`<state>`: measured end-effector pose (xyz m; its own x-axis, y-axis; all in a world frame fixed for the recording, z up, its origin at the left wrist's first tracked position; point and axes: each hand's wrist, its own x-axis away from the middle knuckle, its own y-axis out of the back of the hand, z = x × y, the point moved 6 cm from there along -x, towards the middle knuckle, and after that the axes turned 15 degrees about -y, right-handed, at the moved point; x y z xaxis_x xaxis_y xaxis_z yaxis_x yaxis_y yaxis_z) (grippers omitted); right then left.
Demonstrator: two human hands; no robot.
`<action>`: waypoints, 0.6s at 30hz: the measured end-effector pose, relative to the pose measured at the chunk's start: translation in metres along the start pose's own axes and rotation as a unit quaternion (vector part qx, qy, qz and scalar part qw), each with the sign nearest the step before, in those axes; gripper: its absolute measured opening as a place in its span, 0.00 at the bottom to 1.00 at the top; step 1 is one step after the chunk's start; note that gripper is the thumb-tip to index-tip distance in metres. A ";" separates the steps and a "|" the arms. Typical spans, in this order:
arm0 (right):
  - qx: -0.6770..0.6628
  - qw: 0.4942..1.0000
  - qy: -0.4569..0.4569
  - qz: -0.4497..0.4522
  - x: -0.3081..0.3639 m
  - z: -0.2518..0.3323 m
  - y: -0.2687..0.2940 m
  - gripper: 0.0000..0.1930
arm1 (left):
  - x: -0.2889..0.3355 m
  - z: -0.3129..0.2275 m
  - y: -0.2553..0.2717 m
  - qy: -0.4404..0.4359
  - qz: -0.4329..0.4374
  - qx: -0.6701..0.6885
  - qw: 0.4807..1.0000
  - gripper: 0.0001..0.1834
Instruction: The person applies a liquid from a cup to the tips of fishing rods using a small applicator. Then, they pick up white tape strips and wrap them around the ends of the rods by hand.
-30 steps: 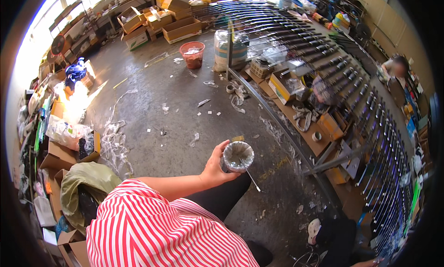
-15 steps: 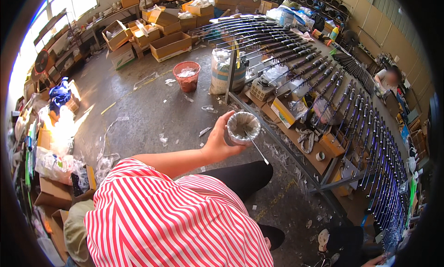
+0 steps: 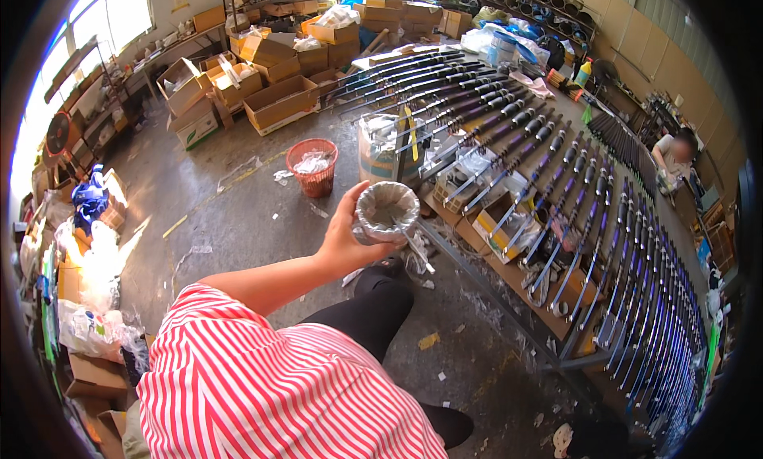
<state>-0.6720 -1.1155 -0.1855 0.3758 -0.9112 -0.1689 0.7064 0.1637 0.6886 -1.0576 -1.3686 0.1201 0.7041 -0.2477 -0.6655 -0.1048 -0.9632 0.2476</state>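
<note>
My left hand (image 3: 346, 232) is closed around a small round cup (image 3: 388, 211), fingers and thumb gripping its side. Crinkled clear plastic lines the cup and folds over its rim, and its inside looks greyish. A thin stick (image 3: 420, 250) with a pale end leans over the rim on the cup's right side. My right hand is out of the picture. Right of the cup, many fishing rods (image 3: 548, 133) with dark and purple grips lie side by side, fanned across a metal rack (image 3: 485, 288).
A red plastic basket (image 3: 312, 173) with white scraps and a wide drum (image 3: 380, 158) stand ahead. Open cardboard boxes (image 3: 278, 105) fill the back left. Scraps litter the concrete floor (image 3: 230, 236). At the far right sits another person (image 3: 674, 161). Below the rods is a shelf with boxes.
The view has shifted, and one of my legs has moved forward beneath the cup. My left hand still holds the cup, now farther left in the picture. The stick points more steeply down.
</note>
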 end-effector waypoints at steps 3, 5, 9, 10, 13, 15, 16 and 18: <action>-0.003 1.000 0.013 0.021 -0.014 0.047 -0.042 0.08 | -0.038 0.029 0.035 -0.012 -0.022 0.034 0.999 0.51; -0.004 0.999 0.015 0.036 -0.018 0.077 -0.066 0.08 | -0.067 0.045 0.063 -0.036 -0.033 0.018 0.999 0.51; 0.004 0.999 0.014 0.039 -0.017 0.131 -0.105 0.08 | -0.141 0.102 0.111 -0.058 -0.033 -0.020 0.998 0.49; 0.005 0.999 0.009 0.037 -0.014 0.142 -0.112 0.08 | -0.162 0.117 0.123 -0.080 -0.030 -0.044 0.995 0.49; 0.009 1.000 -0.001 0.027 -0.003 0.175 -0.134 0.08 | -0.223 0.173 0.163 -0.085 -0.060 -0.106 0.989 0.48; 0.014 1.000 -0.014 0.016 0.007 0.194 -0.145 0.08 | -0.267 0.207 0.180 -0.084 -0.064 -0.095 0.990 0.47; 0.017 1.000 -0.023 0.008 0.014 0.203 -0.151 0.08 | -0.289 0.221 0.184 -0.082 -0.064 -0.085 0.991 0.47; 0.021 0.999 -0.037 -0.004 0.024 0.220 -0.161 0.07 | -0.328 0.253 0.192 -0.093 -0.069 -0.057 0.992 0.47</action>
<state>-0.9084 -1.2473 -0.1448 0.3246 -0.9378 -0.1227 0.6820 0.1422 0.7174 -1.4864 -1.4990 0.2082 0.5630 -0.1393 -0.8146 0.0711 -0.9739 0.2157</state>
